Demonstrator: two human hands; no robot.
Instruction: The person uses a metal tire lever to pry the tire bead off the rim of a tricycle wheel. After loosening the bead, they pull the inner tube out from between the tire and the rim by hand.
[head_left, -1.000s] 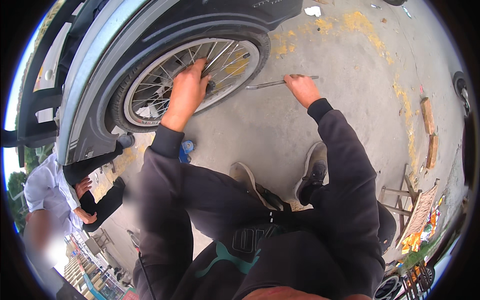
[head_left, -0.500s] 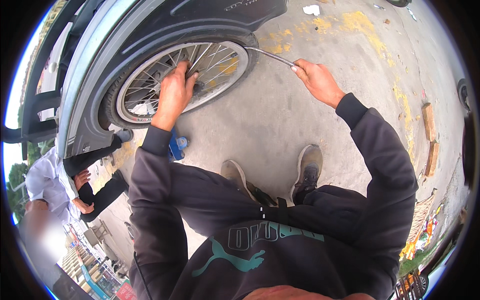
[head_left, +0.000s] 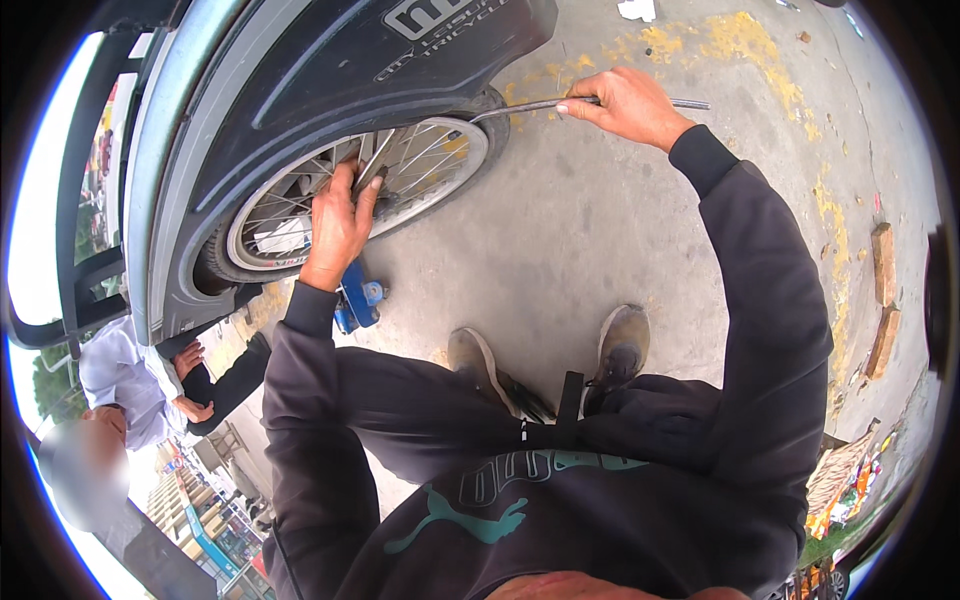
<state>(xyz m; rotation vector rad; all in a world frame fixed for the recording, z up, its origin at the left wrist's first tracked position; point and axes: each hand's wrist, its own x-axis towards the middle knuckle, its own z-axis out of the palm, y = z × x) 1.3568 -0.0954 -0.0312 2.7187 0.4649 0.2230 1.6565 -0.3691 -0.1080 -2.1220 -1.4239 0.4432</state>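
Observation:
A spoked wheel (head_left: pixel 440 200) with a black tyre (head_left: pixel 497 130) sits under the dark fender (head_left: pixel 340 85) of a tricycle at the upper left. My right hand (head_left: pixel 632 106) is closed round a long metal tyre lever (head_left: pixel 535 106); the lever's curved tip meets the tyre and rim edge, and its other end sticks out past my hand. My left hand (head_left: pixel 340 225) reaches in at the spokes, fingers closed round a shiny metal bar (head_left: pixel 375 157) that looks like a second tyre lever. That bar's far end is hidden by the fender.
A blue jack-like tool (head_left: pixel 358 298) stands on the concrete below the wheel. At the left sits a person in a white shirt (head_left: pixel 125 375), hands on their legs. Two bricks (head_left: pixel 883 265) lie at the right. My shoes (head_left: pixel 622 345) are planted below the wheel.
My right hand has moved up and slid inward along its lever, which now lies nearly level with its end showing beyond the hand. My left hand has shifted slightly lower.

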